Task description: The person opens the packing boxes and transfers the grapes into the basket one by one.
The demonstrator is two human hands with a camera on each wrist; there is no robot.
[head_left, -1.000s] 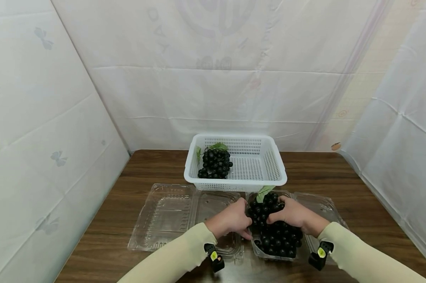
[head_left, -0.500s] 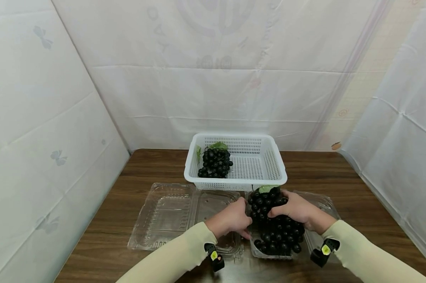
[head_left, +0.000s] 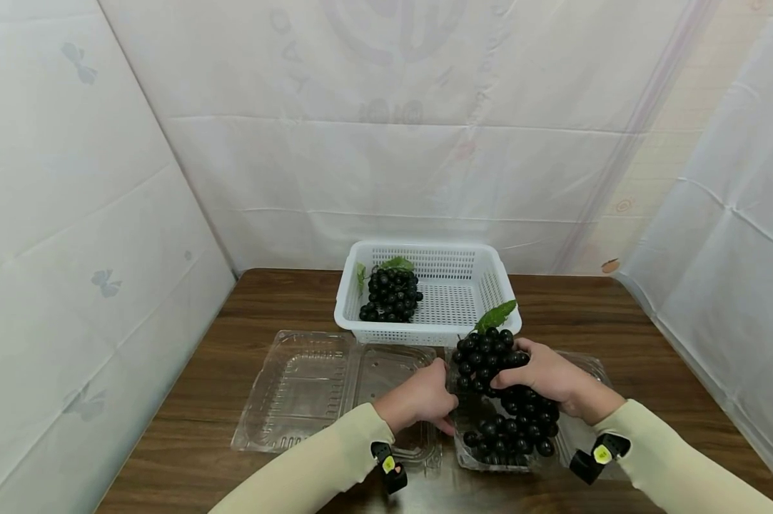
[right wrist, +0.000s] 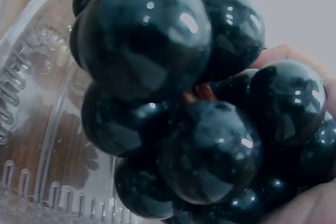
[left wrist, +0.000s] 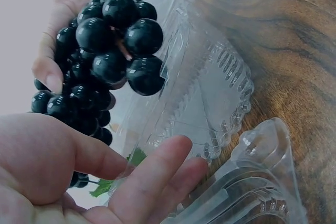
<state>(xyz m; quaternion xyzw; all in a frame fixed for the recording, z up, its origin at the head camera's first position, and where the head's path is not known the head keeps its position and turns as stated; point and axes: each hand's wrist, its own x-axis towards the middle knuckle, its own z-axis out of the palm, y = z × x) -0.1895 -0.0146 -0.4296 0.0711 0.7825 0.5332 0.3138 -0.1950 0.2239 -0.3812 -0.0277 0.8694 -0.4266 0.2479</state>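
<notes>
My right hand (head_left: 543, 375) grips a bunch of dark grapes (head_left: 485, 357) with a green leaf on top, its thumb across the near side. The bunch hangs tilted over the right clear plastic clamshell (head_left: 466, 457), its lower end at the front of that box. Big round grapes (right wrist: 205, 150) fill most of the right wrist view. My left hand (head_left: 427, 396) pinches the clamshell's left rim between thumb and fingers. In the left wrist view, the clamshell wall (left wrist: 199, 93) rises beyond the left fingers (left wrist: 157, 177). The bunch hides part of the right fingers.
Behind the boxes stands a white slotted basket (head_left: 427, 335) with another grape bunch (head_left: 391, 294) at its left. A second clear clamshell (head_left: 309, 389) lies unfolded on the left of the wooden table (head_left: 187, 414). Pale sheets (head_left: 386, 178) close off the back and sides.
My right hand has raised the grape bunch and drawn it slightly right; its leaf now stands up before the basket rim. The left hand stays at the clamshell's edge.
</notes>
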